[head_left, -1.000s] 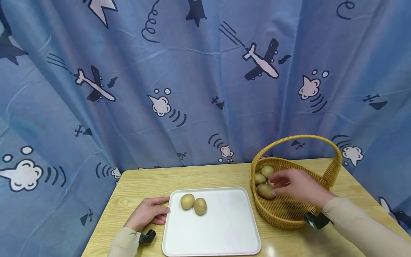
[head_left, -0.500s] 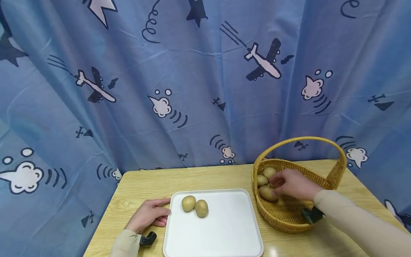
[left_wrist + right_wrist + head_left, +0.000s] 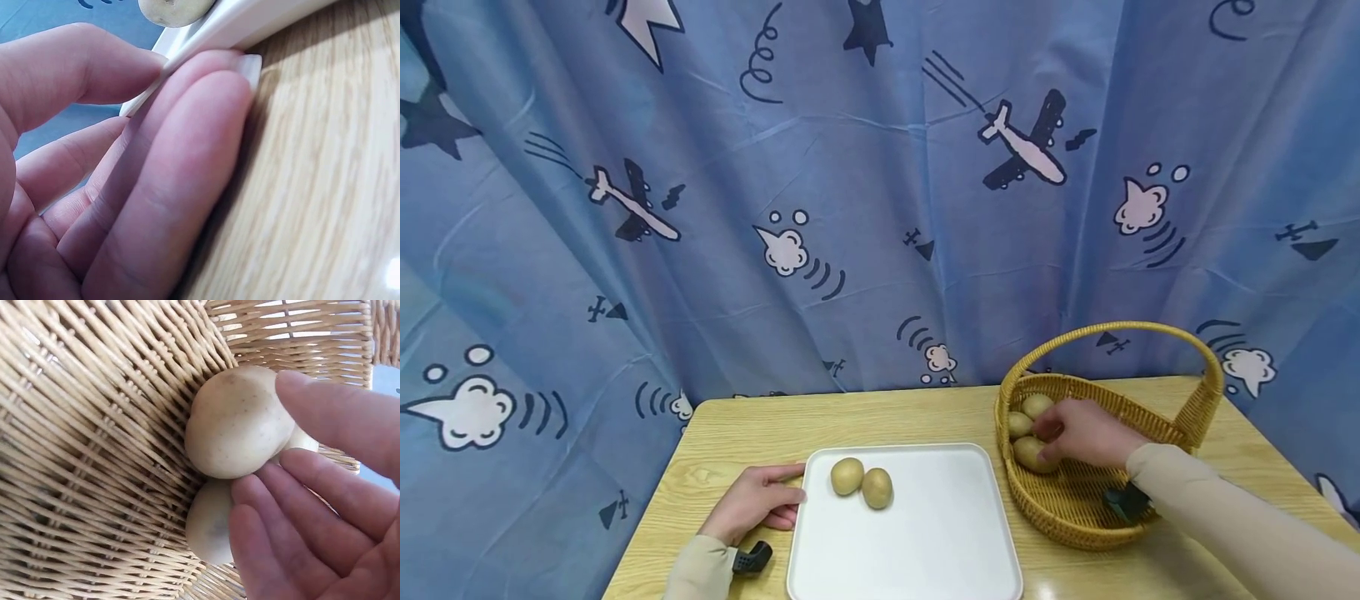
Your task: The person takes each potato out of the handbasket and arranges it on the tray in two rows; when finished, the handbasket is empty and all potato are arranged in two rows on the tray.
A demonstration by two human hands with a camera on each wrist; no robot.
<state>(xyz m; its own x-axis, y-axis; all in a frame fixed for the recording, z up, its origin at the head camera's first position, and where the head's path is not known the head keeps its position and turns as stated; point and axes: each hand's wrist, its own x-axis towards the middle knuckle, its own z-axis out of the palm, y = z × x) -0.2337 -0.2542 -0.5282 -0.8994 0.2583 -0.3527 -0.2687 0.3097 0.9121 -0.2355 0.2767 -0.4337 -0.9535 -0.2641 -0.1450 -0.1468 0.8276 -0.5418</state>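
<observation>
In the head view my left hand (image 3: pixel 752 504) pinches the left rim of a white tray (image 3: pixel 940 542). The left wrist view shows the thumb on top of the rim and fingers tucked against its side. Two potatoes, one (image 3: pixel 847 476) beside another (image 3: pixel 877 490), lie near the tray's far left corner. My right hand (image 3: pixel 1093 435) is down inside a wicker basket (image 3: pixel 1060 537), its thumb and fingertips on either side of a potato (image 3: pixel 234 425). Below that one, in the right wrist view, a second potato (image 3: pixel 208 525) is partly covered by the fingers.
More potatoes, such as one (image 3: pixel 1037 406) at the back, sit at the basket's left end. The basket's tall handle (image 3: pixel 1112 327) arches above the right hand. A patterned blue curtain (image 3: pixel 850 333) hangs behind the wooden table (image 3: pixel 737 425).
My right hand's fingers have closed in around the near potato in the basket. The left hand stays at the tray rim. The whole head view has shifted slightly.
</observation>
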